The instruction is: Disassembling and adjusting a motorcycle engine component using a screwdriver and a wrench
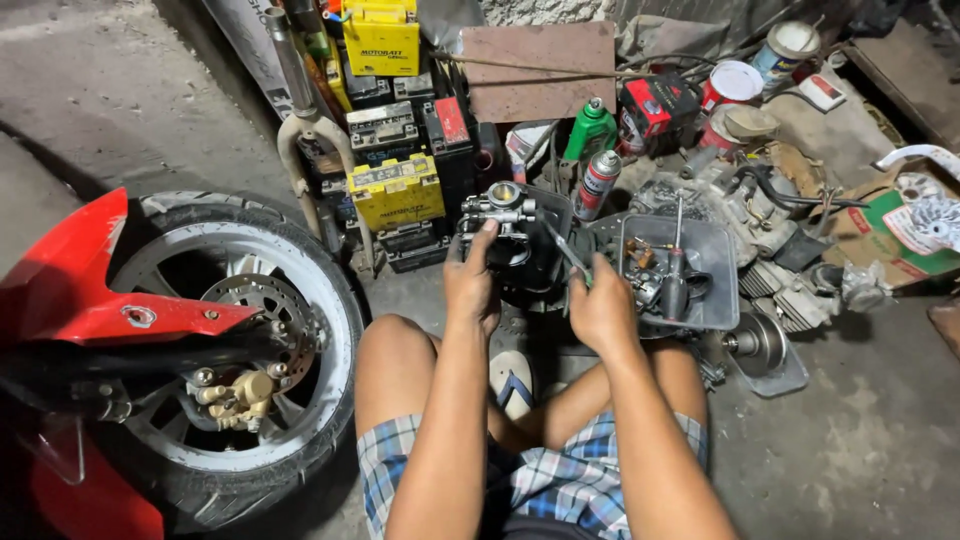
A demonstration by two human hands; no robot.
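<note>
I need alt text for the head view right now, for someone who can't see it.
Seen from above, a seated person's left hand holds a metal carburetor while the right hand holds a slim tool beside it. A grey tray of parts sits to the right, a motorcycle wheel to the left.

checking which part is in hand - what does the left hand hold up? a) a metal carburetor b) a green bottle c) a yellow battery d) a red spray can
a: the left hand grips a grey metal carburetor from below, raised over the dark tray.
</note>
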